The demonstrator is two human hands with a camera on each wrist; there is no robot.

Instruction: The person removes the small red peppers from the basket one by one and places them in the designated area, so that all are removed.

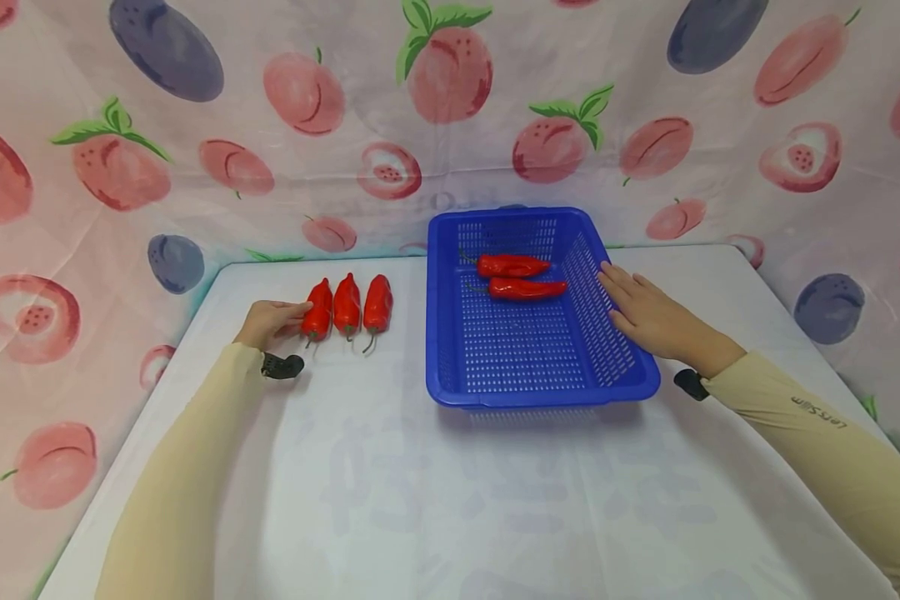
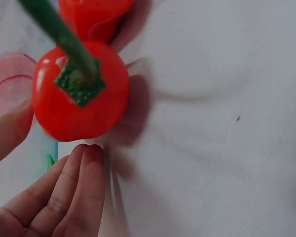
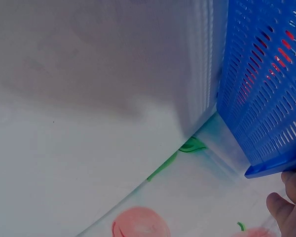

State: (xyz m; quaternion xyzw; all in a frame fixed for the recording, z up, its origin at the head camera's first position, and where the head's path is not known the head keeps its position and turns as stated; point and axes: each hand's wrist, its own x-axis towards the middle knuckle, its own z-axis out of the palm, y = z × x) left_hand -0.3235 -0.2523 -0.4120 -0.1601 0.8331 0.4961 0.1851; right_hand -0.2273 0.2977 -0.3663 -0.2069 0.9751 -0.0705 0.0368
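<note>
- Two glossy, elongated red peppers are already held in the blue slotted plastic basket, laid crosswise near its far end.
- Three plump red peppers with green stems are left outside, lined up side by side on the white-covered table, left of the basket.
- The leftmost of these is touched by the left hand; thumb and fingers are parted, and no firm pinch is shown.
- The basket's right rim is touched by the right hand, its fingers extended.
- By count, under half is judged done.
</note>
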